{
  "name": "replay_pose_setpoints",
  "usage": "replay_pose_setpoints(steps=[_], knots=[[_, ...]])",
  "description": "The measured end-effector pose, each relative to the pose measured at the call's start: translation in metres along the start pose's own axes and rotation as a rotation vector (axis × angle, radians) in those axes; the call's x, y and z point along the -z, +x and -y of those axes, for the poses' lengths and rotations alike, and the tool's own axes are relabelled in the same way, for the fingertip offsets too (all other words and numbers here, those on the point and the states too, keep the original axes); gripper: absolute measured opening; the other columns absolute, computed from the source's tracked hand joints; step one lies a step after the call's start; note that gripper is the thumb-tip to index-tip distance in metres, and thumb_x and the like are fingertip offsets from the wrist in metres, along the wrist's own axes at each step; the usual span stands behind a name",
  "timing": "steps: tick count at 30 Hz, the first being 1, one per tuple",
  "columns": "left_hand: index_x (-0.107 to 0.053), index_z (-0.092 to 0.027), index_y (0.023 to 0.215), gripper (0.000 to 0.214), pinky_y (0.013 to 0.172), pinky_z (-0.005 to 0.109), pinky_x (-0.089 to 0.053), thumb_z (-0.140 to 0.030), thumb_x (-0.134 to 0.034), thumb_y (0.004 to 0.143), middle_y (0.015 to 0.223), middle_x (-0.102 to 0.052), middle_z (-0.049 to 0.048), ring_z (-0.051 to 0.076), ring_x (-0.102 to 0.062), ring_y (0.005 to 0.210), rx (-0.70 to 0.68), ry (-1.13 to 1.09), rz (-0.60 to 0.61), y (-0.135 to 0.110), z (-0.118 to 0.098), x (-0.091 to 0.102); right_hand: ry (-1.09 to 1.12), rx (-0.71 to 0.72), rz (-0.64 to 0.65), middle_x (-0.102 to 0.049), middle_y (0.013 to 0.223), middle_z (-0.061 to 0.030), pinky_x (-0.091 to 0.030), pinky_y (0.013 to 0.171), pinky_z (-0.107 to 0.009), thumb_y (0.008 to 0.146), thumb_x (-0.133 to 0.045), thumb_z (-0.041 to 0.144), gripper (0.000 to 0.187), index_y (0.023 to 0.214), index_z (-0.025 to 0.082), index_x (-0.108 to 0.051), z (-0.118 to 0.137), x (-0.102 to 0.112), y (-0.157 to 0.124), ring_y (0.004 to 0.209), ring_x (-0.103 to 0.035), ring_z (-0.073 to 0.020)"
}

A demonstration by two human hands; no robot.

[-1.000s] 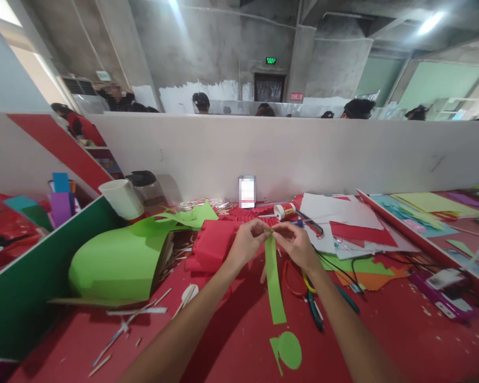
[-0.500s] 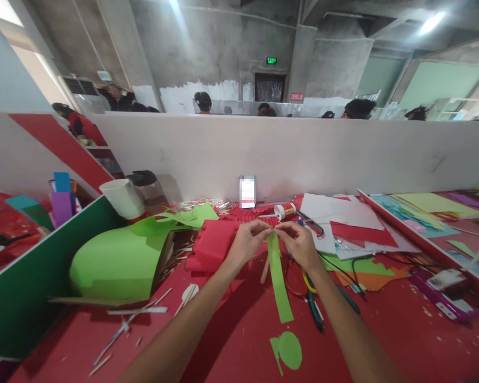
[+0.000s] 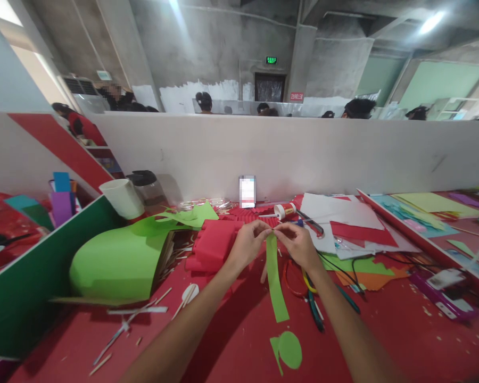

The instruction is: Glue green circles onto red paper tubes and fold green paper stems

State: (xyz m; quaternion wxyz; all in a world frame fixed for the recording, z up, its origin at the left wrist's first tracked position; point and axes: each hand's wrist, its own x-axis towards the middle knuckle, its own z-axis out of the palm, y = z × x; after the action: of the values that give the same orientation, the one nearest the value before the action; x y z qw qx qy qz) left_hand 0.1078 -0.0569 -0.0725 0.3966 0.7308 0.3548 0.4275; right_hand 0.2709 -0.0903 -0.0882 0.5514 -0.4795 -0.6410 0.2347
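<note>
Both hands meet in the middle of the view over the red table (image 3: 239, 346). My left hand (image 3: 248, 242) and my right hand (image 3: 297, 242) each pinch the top end of a green paper strip (image 3: 277, 282) between thumb and fingertips. The strip hangs down toward me, its lower end close to the tabletop. Fingertips cover the pinched end, so its exact shape there is hidden. Nearer to me lie a green paper circle (image 3: 290, 350) and a thin green scrap (image 3: 275, 354). Folded red paper (image 3: 213, 244) rests beside my left hand.
A curled green sheet (image 3: 120, 260) and thin sticks lie left. Pliers (image 3: 315, 311) and red-handled scissors (image 3: 293, 279) are by my right forearm. A phone (image 3: 247, 191) leans on the partition (image 3: 207, 154). White paper (image 3: 343, 213) and a purple device (image 3: 443, 298) lie right.
The green strip's hanging part has swung slightly to the left. Both hands keep their pinch in nearly the same place, with the right fingers shifted a little.
</note>
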Motion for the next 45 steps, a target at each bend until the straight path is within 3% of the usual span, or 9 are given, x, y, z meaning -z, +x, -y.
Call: replay_pose_setpoints(steps=[8,20,27,31,39,45], knots=[[-0.055,-0.019,0.08,0.012,0.061,0.025,-0.038,-0.023,-0.05,0.089,0.076,-0.063,0.0027,0.016,-0.055,0.067,-0.121,0.295,-0.016,-0.0038,0.0045,-0.0012,0.008,-0.007,0.059,-0.07,0.086,-0.0047,-0.053,0.074,-0.031,0.086,-0.06,0.038,0.019,0.088,0.02,-0.065,-0.0052,-0.0054,-0.002,0.08,-0.066,-0.0205],[-0.053,-0.019,0.083,0.011,0.062,0.027,-0.039,-0.024,-0.048,0.091,0.08,-0.062,0.0039,0.017,-0.056,0.069,-0.163,0.349,0.001,-0.0042,0.0036,-0.0012,-0.036,-0.004,0.047,-0.072,0.085,-0.0052,-0.051,0.075,-0.032,0.086,-0.06,0.035,0.018,0.086,0.019,-0.069,0.0007,-0.0022,-0.0021,0.081,-0.066,-0.0215],[-0.058,-0.019,0.094,0.01,0.071,0.026,-0.044,-0.024,-0.049,0.092,0.088,-0.066,0.0041,0.017,-0.06,0.079,-0.199,0.21,0.012,-0.0047,0.0032,-0.0023,0.069,-0.046,0.04,-0.069,0.083,-0.0044,-0.051,0.074,-0.03,0.084,-0.062,0.034,0.016,0.085,0.018,-0.066,-0.0046,-0.0027,0.0,0.079,-0.065,-0.0202],[-0.063,-0.02,0.098,0.013,0.078,0.027,-0.047,-0.022,-0.06,0.085,0.096,-0.068,0.0038,0.017,-0.062,0.086,-0.188,0.114,0.032,-0.0037,0.0023,-0.0019,0.175,-0.065,-0.03,-0.068,0.085,-0.0037,-0.051,0.072,-0.028,0.081,-0.066,0.034,0.017,0.09,0.019,-0.066,-0.0058,-0.0021,0.0011,0.078,-0.065,-0.0187],[-0.069,-0.017,0.093,0.013,0.075,0.027,-0.049,-0.021,-0.062,0.083,0.089,-0.071,0.0045,0.016,-0.063,0.081,-0.104,0.023,-0.052,-0.001,0.0045,-0.0024,0.229,-0.086,-0.02,-0.073,0.09,-0.0051,-0.053,0.077,-0.031,0.078,-0.071,0.033,0.019,0.091,0.019,-0.071,-0.0061,0.0003,0.0012,0.084,-0.067,-0.0209],[-0.07,-0.017,0.093,0.015,0.077,0.028,-0.049,-0.024,-0.06,0.086,0.093,-0.071,0.0056,0.017,-0.064,0.084,-0.093,0.063,-0.051,0.0004,0.0063,-0.0004,0.133,-0.025,-0.017,-0.073,0.097,-0.0064,-0.053,0.08,-0.032,0.079,-0.07,0.032,0.02,0.095,0.02,-0.072,-0.0052,0.001,0.0008,0.09,-0.067,-0.022]])
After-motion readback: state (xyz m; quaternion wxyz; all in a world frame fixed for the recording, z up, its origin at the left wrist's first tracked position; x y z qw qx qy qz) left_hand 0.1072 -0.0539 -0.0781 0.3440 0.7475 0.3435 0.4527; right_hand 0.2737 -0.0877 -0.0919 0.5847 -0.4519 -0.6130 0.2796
